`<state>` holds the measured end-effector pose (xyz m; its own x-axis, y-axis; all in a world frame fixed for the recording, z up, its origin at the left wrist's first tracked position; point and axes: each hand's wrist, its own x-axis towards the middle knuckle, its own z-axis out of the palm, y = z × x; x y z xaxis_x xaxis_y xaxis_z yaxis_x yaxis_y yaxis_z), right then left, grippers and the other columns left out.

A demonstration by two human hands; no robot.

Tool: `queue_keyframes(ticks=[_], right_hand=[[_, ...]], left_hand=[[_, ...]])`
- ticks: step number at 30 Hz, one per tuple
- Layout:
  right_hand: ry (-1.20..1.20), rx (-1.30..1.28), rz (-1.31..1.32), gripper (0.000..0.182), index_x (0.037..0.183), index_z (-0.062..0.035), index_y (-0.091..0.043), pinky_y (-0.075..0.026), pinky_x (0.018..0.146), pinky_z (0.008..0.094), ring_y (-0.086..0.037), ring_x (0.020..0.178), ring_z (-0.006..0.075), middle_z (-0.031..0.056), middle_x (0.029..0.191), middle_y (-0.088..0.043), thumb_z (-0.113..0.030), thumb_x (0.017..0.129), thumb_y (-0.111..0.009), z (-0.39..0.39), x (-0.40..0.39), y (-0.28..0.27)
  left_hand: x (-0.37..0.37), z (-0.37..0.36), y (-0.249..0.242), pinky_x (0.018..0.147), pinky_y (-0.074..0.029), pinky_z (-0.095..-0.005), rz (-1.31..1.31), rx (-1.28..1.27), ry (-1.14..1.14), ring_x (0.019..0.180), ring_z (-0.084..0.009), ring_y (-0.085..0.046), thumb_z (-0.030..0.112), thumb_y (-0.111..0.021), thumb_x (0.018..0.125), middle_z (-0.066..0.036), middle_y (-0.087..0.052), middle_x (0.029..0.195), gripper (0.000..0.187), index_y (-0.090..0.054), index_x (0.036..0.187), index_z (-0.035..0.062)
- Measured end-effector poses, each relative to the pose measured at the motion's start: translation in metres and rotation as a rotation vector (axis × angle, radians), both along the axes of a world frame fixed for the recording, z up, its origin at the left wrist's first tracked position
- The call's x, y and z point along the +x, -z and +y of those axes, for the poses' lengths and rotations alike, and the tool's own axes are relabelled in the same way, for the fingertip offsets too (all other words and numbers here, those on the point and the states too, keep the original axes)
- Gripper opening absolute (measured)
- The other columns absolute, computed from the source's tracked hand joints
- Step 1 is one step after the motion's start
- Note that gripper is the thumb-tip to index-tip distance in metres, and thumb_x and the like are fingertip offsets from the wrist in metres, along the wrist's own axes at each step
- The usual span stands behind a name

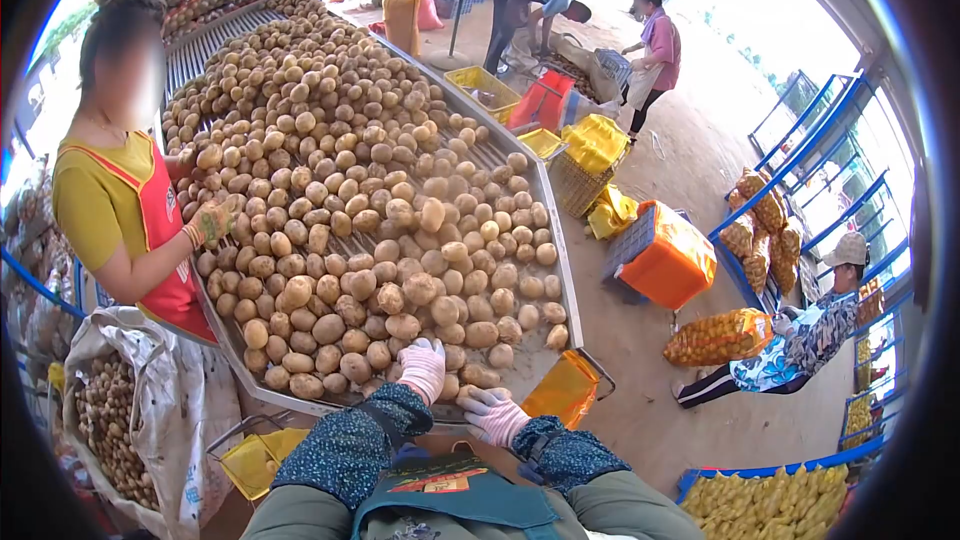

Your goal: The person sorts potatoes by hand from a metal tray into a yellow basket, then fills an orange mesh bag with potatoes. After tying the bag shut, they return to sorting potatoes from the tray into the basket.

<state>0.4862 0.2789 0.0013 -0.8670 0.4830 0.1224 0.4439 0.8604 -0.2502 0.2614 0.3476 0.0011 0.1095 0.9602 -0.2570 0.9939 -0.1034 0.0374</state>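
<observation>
Potatoes [330,190] lie heaped over a long slatted metal sorting table [551,202]. My left hand [422,370], in a pale striped glove, rests at the near edge of the heap against several potatoes; its fingers point forward and whether they grip one is not clear. To its right, my right hand [492,416], gloved the same way, is at the table's front edge, its fingers spread beside a potato [480,376]. A yellow-orange chute bag [563,387] hangs at the near right corner of the table, and a yellow one [262,460] hangs below the front edge.
At the left side a co-worker in a red apron [165,230] touches the potatoes. A white sack [185,420] of small potatoes stands near left. Orange-covered crate [668,255], net sacks [720,337] and a person holding one are at right; two people work behind.
</observation>
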Motion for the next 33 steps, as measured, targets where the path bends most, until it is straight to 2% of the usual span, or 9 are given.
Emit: queue_keyframes(ticks=[9, 15, 17, 21, 24, 25, 28, 31, 33], right_hand=[[0.002, -0.007, -0.025, 0.027, 0.085, -0.0128, -0.065, -0.048, 0.092, 0.0486, -0.054, 0.122, 0.0320, 0.0082, 0.131, -0.060, -0.038, 0.075, -0.067, 0.005, 0.001, 0.014], [-0.001, -0.027, 0.113, 0.026, 0.090, -0.0128, -0.069, -0.042, 0.101, 0.0485, -0.050, 0.131, 0.0305, 0.0066, 0.137, -0.060, -0.037, 0.079, -0.068, 0.011, 0.005, 0.008], [0.010, -0.030, 0.123, 0.026, 0.091, -0.0129, -0.069, -0.041, 0.103, 0.0492, -0.050, 0.131, 0.0309, 0.0070, 0.138, -0.059, -0.036, 0.079, -0.068, 0.010, 0.005, 0.007], [0.007, -0.096, 0.084, 0.029, 0.094, -0.0115, -0.070, -0.039, 0.105, 0.0491, -0.046, 0.134, 0.0307, 0.0075, 0.140, -0.057, -0.035, 0.077, -0.068, 0.012, 0.006, 0.000], [-0.006, -0.119, 0.095, 0.035, 0.099, -0.0096, -0.070, -0.039, 0.106, 0.0496, -0.044, 0.135, 0.0312, 0.0073, 0.139, -0.057, -0.035, 0.075, -0.069, 0.011, 0.006, 0.006], [-0.007, -0.120, 0.099, 0.035, 0.099, -0.0094, -0.070, -0.039, 0.106, 0.0500, -0.045, 0.135, 0.0311, 0.0073, 0.138, -0.057, -0.034, 0.075, -0.069, 0.013, 0.006, 0.008], [-0.023, -0.127, 0.135, 0.034, 0.099, -0.0095, -0.070, -0.039, 0.105, 0.0502, -0.045, 0.135, 0.0312, 0.0069, 0.138, -0.057, -0.034, 0.075, -0.069, 0.015, 0.006, 0.016], [-0.033, -0.167, 0.120, 0.032, 0.098, -0.0097, -0.069, -0.040, 0.106, 0.0499, -0.045, 0.134, 0.0314, 0.0066, 0.138, -0.057, -0.034, 0.077, -0.068, 0.017, 0.007, 0.011], [-0.050, -0.154, 0.097, 0.032, 0.098, -0.0101, -0.069, -0.040, 0.107, 0.0501, -0.046, 0.133, 0.0318, 0.0070, 0.138, -0.057, -0.035, 0.079, -0.067, 0.019, 0.007, 0.007]], left_hand=[[-0.008, -0.001, -0.005, 0.061, -0.057, -0.0426, -0.098, 0.317, 0.119, 0.073, -0.0310, -0.070, 0.012, -0.058, 0.088, -0.018, -0.063, 0.099, 0.022, -0.064, 0.108, 0.0047], [-0.016, 0.008, -0.024, 0.085, -0.056, -0.0468, -0.264, -0.021, -0.019, 0.104, -0.0382, -0.067, 0.027, -0.069, 0.085, -0.025, -0.058, 0.128, 0.075, -0.040, 0.149, 0.0015], [-0.017, 0.011, -0.027, 0.093, -0.054, -0.0462, -0.371, -0.056, -0.089, 0.111, -0.0405, -0.064, 0.026, -0.068, 0.087, -0.026, -0.057, 0.133, 0.075, -0.038, 0.151, -0.0005], [-0.036, 0.008, -0.023, 0.103, -0.048, -0.0430, -0.774, -0.043, -0.302, 0.123, -0.0414, -0.059, 0.023, -0.068, 0.089, -0.032, -0.058, 0.134, 0.072, -0.040, 0.151, -0.0007], [-0.050, -0.005, -0.054, 0.100, -0.050, -0.0344, -1.465, -0.264, -0.634, 0.121, -0.0272, -0.061, 0.017, -0.068, 0.092, -0.018, -0.062, 0.132, 0.070, -0.038, 0.151, -0.0034], [-0.055, -0.014, -0.054, 0.100, -0.050, -0.0344, -1.458, -0.248, -0.662, 0.121, -0.0272, -0.061, 0.017, -0.068, 0.092, -0.018, -0.062, 0.132, 0.070, -0.038, 0.151, -0.0034], [-0.061, -0.028, -0.062, 0.104, -0.051, -0.0385, -2.075, -0.433, -0.800, 0.132, -0.0238, -0.055, 0.012, -0.072, 0.089, -0.012, -0.051, 0.148, 0.074, -0.038, 0.154, 0.0020], [-0.058, -0.030, -0.082, 0.104, -0.051, -0.0402, -2.304, -0.619, -0.570, 0.132, -0.0259, -0.054, 0.014, -0.076, 0.085, -0.012, -0.051, 0.148, 0.081, -0.037, 0.155, 0.0036], [-0.059, -0.038, -0.069, 0.102, -0.051, -0.0505, -2.443, -0.576, -0.523, 0.130, -0.0326, -0.055, 0.007, -0.071, 0.078, -0.014, -0.054, 0.144, 0.083, -0.038, 0.154, 0.0047]])
